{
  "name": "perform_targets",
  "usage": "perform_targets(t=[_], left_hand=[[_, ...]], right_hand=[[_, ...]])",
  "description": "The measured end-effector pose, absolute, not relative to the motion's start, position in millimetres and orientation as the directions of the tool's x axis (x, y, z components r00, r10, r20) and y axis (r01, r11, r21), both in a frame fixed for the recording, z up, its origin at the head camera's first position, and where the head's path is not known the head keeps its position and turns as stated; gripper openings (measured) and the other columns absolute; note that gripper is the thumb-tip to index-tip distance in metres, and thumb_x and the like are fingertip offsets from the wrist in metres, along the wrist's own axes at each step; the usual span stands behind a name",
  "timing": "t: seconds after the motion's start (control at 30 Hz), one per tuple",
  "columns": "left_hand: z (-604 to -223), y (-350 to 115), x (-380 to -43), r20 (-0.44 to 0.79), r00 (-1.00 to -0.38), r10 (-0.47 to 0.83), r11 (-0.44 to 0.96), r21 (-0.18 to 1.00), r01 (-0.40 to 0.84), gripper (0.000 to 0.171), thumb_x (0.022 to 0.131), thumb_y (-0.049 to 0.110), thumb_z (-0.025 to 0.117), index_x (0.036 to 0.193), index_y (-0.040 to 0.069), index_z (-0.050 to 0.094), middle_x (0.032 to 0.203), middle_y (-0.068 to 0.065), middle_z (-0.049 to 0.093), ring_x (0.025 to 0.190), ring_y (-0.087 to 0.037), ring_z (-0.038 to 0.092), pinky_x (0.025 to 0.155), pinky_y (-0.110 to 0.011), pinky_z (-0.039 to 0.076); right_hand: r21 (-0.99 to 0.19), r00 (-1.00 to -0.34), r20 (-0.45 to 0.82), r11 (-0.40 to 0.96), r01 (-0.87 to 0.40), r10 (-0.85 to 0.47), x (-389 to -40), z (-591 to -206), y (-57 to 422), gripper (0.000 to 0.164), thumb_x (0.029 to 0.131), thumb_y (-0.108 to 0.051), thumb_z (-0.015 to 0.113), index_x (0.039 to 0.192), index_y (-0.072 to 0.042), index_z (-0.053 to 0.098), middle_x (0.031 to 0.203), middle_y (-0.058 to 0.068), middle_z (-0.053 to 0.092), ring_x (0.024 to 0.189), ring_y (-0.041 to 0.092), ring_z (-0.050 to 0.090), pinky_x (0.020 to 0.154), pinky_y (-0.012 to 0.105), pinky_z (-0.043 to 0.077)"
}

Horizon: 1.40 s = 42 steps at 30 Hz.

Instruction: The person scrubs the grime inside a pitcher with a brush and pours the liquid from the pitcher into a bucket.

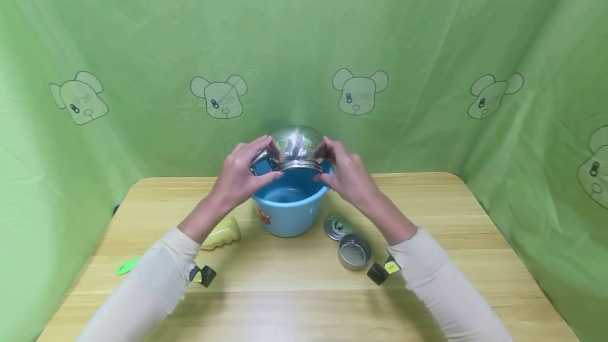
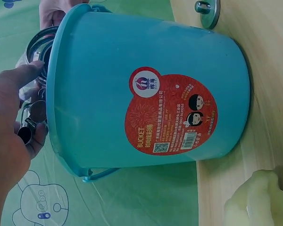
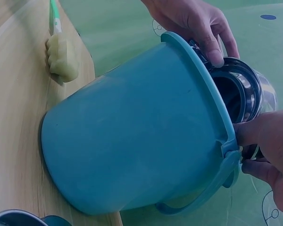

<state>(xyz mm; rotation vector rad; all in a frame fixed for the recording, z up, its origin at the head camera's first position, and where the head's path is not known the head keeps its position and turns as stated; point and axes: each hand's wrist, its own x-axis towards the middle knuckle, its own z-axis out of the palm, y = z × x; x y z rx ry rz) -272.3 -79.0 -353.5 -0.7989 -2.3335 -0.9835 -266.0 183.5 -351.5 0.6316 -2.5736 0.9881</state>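
Both hands hold a shiny steel teapot [image 1: 296,145] over the rim of a blue bucket [image 1: 290,220], its open mouth tipped down toward the bucket. My left hand [image 1: 239,173] grips the pot's left side, thumb at the mouth's rim. On the opposite side my right hand [image 1: 349,176] grips it with the thumb near the rim. In the right wrist view the pot's dark opening [image 3: 228,96] shows just beyond the bucket's edge. Beside the bucket lie a round metal lid [image 1: 337,227] and a perforated strainer cup [image 1: 354,252].
Left of the bucket lies a yellow sponge brush [image 3: 62,56] with a green handle [image 1: 127,266], partly behind the left forearm in the head view. The bucket's carrying handle [image 3: 203,193] hangs at its side. A green curtain [image 1: 294,41] encloses the wooden table [image 1: 285,305].
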Motion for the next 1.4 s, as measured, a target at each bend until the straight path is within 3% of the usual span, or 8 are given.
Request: perform_targets(t=[0.27,0.7,1.4], left_hand=[[-353.5,-78.1,-272.7,0.67,-0.657,0.345,0.57,0.407,0.714,0.075,0.078,0.021,0.091,0.142,0.001,0.059,0.146,-0.023,0.06,0.123,-0.039,0.062,0.102,-0.052,0.057],[-359.8,-78.0,-272.9,0.702,-0.617,0.356,0.572,0.358,0.738,0.075,0.077,0.021,0.092,0.141,0.0,0.059,0.147,-0.023,0.06,0.119,-0.038,0.063,0.098,-0.048,0.06],[-362.5,-75.6,-271.5,0.759,-0.543,0.361,0.574,0.278,0.77,0.076,0.074,0.02,0.093,0.139,-0.003,0.06,0.146,-0.025,0.06,0.114,-0.037,0.064,0.095,-0.045,0.062]], right_hand=[[-0.52,-0.824,0.466,0.655,-0.549,-0.322,-267.7,-353.5,187.4,0.087,0.077,0.002,0.085,0.15,0.009,0.036,0.136,0.025,0.065,0.13,0.04,0.064,0.105,0.042,0.055],[-0.485,-0.778,0.485,0.618,-0.619,-0.398,-267.8,-351.8,193.9,0.081,0.08,0.003,0.082,0.147,0.008,0.038,0.135,0.023,0.065,0.13,0.038,0.065,0.107,0.038,0.054],[-0.525,-0.811,0.48,0.631,-0.571,-0.335,-264.3,-353.3,191.3,0.074,0.081,0.006,0.081,0.143,0.005,0.041,0.134,0.022,0.067,0.132,0.036,0.064,0.107,0.038,0.054]])
